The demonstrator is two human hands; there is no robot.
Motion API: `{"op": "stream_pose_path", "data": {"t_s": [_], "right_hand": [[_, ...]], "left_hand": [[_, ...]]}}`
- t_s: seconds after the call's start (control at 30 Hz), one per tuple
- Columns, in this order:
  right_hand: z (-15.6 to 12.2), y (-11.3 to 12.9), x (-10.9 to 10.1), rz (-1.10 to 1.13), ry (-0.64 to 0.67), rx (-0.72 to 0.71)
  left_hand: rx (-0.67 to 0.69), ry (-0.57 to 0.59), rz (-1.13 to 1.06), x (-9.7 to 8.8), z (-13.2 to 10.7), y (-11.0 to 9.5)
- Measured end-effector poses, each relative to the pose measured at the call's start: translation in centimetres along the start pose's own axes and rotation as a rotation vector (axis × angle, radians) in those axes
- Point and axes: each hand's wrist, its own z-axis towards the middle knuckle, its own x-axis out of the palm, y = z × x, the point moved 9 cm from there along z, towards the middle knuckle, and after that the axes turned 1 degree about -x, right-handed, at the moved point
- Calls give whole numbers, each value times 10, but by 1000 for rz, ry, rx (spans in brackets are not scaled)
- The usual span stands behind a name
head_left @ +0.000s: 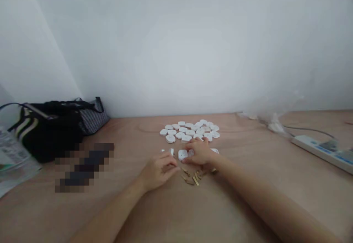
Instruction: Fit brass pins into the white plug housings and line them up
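While my hands rest just below pile of white plastic pieces (189, 130), my right hand (199, 152) lies spread, fingers on loose white piece (182, 155); cannot tell if gripping. My left hand (158, 171) loosely curled, nothing visibly held, just beside brass pins (192, 176). Power strip (321, 152) right of pile, black bag (52, 129) left.

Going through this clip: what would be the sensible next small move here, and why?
Probably the left hand should pick up the white rounded piece lying between it and the right hand: that piece sits apart from the white pile, right by the left hand's fingertips, with small tan strips just below.
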Motion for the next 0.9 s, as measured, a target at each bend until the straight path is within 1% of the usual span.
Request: {"op": "stream_pose_path", "data": {"t_s": [0.07, 0.17, 0.23, 0.33, 0.4, 0.47, 0.6, 0.8, 0.9], "right_hand": [[-3, 1, -4, -3, -31, 4], [-16, 1, -15, 2, -95, 27], [-32, 0, -22, 15, -123, 33], [-65, 2, -35, 93, -199, -8], [-84, 5, -35, 147, -190, -36], [-97, 7, -35, 193, -181, -49], [-104, 12, -35, 222, -178, -66], [-103, 11, -35, 215, -181, -74], [-103, 7, -35, 208, -191, -60]], "left_hand": [[30, 96, -44, 17, -1, -13], [-16, 153, -65, 32, -2, -15], [-37, 169, -77, 37, -1, -15], [-19, 220, -110, 41, 0, -18], [-2, 249, -129, 42, 0, -20], [5, 246, -143, 41, -1, -21], [-13, 205, -148, 40, -3, -21], [-106, 211, -139, 50, -1, -26], [-116, 204, -131, 52, 2, -29]]}}
